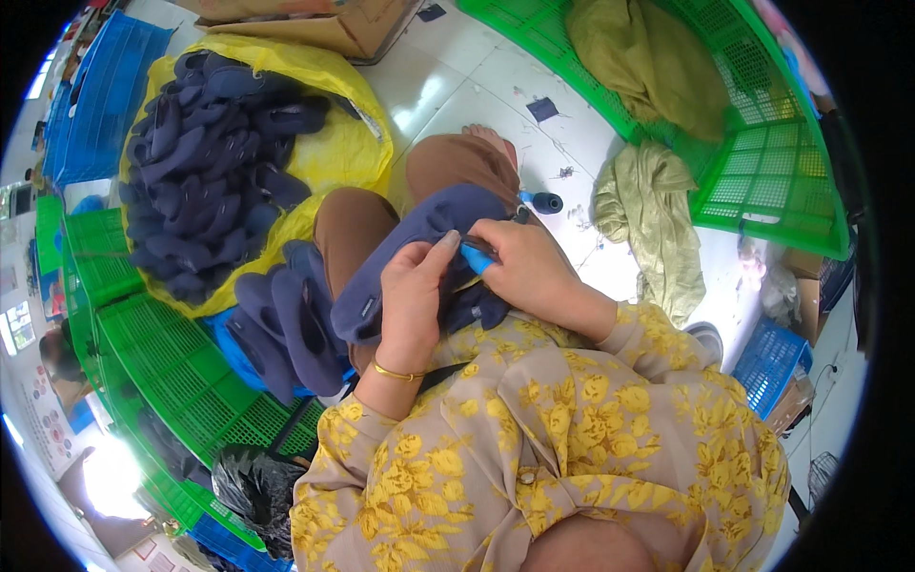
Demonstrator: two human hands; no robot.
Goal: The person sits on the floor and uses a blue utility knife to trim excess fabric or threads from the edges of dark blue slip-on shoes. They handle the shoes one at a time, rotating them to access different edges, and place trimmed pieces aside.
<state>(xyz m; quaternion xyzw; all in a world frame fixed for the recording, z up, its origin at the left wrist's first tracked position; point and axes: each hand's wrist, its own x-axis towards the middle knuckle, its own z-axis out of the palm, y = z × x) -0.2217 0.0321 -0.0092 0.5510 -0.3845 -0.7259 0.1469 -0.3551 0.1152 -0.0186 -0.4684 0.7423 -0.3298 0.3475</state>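
And there it was, right at the centre of the clock: a long, curved, navy-blue soft fabric piece [391,253] with a small tag, lying slantwise across the brown-trousered knees [355,229]. The left hand [416,284], a gold-coloured bangle [398,373] at its wrist, had come in from six o'clock, thumb and fingers pinched together on the fabric's near edge. Over at three o'clock, close up against it, the right hand [519,262] was curled around a small, slim, dark tool [479,245], its kind too small to tell. A bright blue patch [475,259] showed at those fingers, whether wrapping or handle one could not say.

Out to eight o'clock, just beside the knee, several more navy-blue fabric pieces [291,319] leaned together, and beyond them stood a green perforated plastic basket [181,372]. Ten o'clock was crowded: a wide-open yellow plastic sack [338,153] bulged with a heap of dark navy pieces [205,176]. At two o'clock a dark thread spool [546,202] lay on the white tiled floor [457,100], near the leg. Farther out on that line, a second green plastic basket [762,176] held olive-green cloth [653,62], while at three o'clock a crumpled, pale olive cloth [653,219] spilled beside it.
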